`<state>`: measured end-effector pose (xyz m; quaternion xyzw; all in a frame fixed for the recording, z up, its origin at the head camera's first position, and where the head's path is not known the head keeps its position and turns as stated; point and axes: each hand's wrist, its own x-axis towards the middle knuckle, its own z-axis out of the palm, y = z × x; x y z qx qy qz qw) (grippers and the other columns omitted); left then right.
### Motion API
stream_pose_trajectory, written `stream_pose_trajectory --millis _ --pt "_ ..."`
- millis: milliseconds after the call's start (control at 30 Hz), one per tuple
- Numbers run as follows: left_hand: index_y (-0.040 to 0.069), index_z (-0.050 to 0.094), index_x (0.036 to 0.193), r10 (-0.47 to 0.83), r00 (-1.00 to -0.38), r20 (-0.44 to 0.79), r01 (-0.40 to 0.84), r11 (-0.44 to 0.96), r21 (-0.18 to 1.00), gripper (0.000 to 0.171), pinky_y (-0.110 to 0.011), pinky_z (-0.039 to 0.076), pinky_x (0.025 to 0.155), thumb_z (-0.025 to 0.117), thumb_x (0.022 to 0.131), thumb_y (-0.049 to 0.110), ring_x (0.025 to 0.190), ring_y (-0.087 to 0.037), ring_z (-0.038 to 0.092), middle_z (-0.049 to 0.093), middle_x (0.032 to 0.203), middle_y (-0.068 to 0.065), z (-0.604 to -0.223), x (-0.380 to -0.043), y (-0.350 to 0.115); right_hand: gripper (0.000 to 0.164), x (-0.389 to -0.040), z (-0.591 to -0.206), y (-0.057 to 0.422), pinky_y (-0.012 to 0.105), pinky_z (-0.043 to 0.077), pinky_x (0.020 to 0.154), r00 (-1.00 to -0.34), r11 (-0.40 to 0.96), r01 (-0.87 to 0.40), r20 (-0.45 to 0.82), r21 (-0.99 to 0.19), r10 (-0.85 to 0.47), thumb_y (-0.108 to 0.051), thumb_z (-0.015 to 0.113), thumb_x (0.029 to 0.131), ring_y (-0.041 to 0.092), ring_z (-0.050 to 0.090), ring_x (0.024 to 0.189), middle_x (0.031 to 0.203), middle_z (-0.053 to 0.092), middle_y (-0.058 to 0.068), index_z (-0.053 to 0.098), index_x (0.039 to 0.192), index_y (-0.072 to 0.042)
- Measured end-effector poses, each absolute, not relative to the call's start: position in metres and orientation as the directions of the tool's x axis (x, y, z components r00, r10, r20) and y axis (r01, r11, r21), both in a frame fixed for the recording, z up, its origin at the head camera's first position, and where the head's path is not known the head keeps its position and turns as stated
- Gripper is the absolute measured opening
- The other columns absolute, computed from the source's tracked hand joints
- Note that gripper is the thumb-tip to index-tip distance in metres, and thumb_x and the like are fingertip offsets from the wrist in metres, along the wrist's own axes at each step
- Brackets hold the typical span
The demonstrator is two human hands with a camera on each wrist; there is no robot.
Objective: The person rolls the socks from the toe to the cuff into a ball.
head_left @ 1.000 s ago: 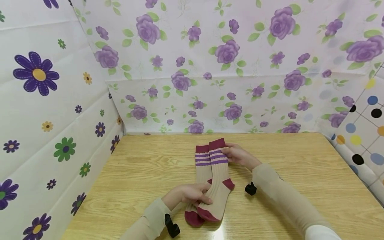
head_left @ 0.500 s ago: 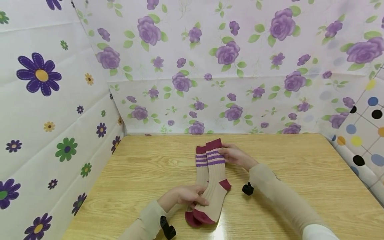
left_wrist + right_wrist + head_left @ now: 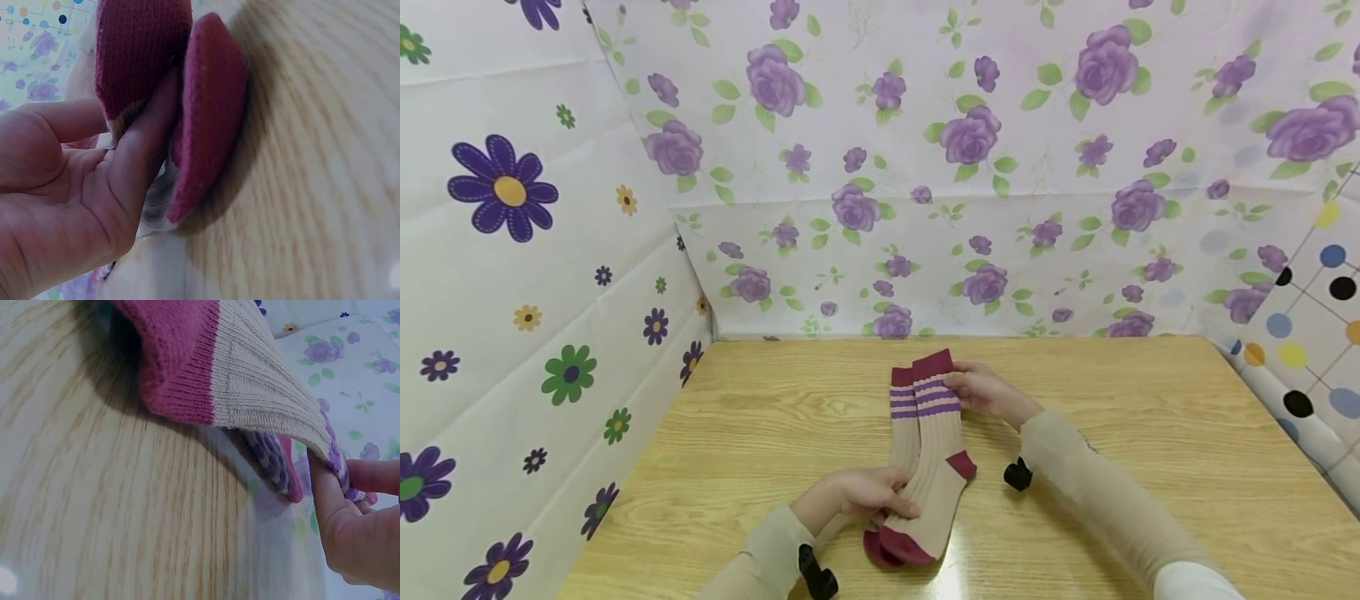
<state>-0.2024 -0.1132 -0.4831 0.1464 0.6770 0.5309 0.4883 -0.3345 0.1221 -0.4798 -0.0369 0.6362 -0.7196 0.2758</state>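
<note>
Two beige socks with maroon cuffs, heels and toes and purple stripes overlap in the head view. The upper sock lies partly over the lower sock. My left hand pinches the upper sock near its toe, thumb on top. In the left wrist view its fingers reach between the upper toe and the lower toe. My right hand pinches the striped cuff end of the upper sock. In the right wrist view this sock is raised off the table, with the lower sock beneath.
The wooden table extends around the socks. Behind it hangs a purple-rose cloth, with a flower-print cloth at left and a dotted cloth at right. Black wrist cameras are strapped near both sleeves.
Both hands have moved slightly left with the upper sock, bringing it further over the lower sock. The grips look unchanged, and the head view has shifted a little.
</note>
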Motion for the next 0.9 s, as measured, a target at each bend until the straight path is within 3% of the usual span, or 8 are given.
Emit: stream_pose_trajectory --millis 533,900 --pt "0.006 0.05 0.109 0.748 -0.459 -0.48 -0.34 0.351 0.873 0.015 -0.015 0.046 0.055 0.052 0.095 0.001 0.069 -0.003 0.057 0.062 0.081 0.003 -0.4856 -0.1997 -0.1195 0.057 -0.3355 -0.4829 0.1147 0.028 0.056 0.079 -0.845 0.003 0.331 -0.298 -0.944 -0.445 -0.007 0.05 0.098 0.013 0.067 0.088 0.103 0.067 0.004 0.026 0.149 0.004" --pt "0.005 0.05 0.117 0.734 -0.466 -0.494 -0.361 0.352 0.864 0.021 -0.019 0.052 0.066 0.052 0.096 0.003 0.081 -0.005 0.061 0.063 0.09 0.001 -0.4866 -0.1989 -0.123 0.057 -0.3353 -0.4825 0.1128 0.027 0.056 0.076 -0.839 0.005 0.343 -0.309 -0.939 -0.447 -0.006 0.051 0.098 0.012 0.067 0.087 0.101 0.068 0.004 0.027 0.148 0.004"
